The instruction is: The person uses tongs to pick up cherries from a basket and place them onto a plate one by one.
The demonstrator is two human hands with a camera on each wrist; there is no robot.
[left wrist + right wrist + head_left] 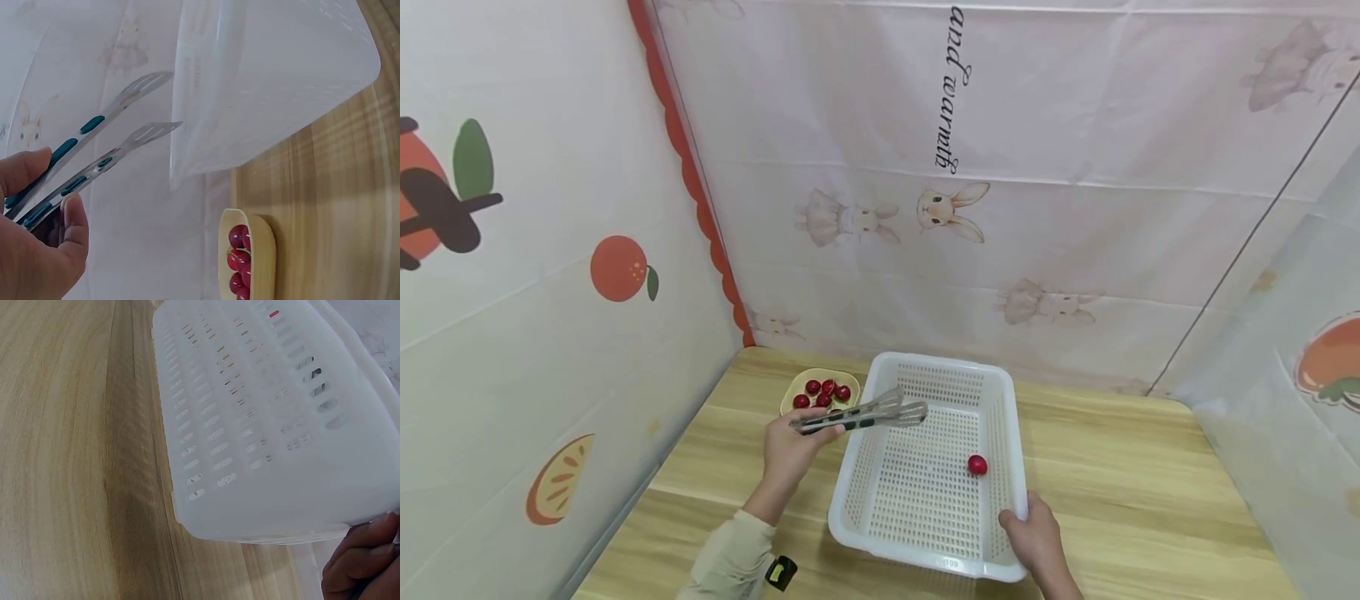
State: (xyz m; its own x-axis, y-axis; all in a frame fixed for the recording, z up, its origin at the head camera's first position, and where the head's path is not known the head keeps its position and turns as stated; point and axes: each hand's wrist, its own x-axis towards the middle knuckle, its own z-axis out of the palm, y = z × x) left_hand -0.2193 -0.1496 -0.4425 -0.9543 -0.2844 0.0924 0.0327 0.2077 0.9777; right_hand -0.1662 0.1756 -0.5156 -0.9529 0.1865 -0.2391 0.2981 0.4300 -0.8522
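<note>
My left hand [795, 450] holds metal tongs [859, 418] with dark teal grip inserts. In the left wrist view the slotted tips of the tongs [119, 150] stand apart with nothing between them. They reach over the left rim of a white perforated plastic basket [925, 492]. Inside the basket, toward its right wall, lies one dark red cherry-like fruit [977, 465]. My right hand [1033, 533] grips the basket's near right rim, thumb over the top. Left of the basket stands a small pale yellow dish [265, 250] with several red fruits [823, 401], partly behind the tongs.
The wood-grain table [1120, 492] extends on both sides of the basket. A patterned cloth wall [1037, 233] rises behind it, and another printed panel [587, 358] closes off the left side. A dark band [781, 572] sits at the left wrist.
</note>
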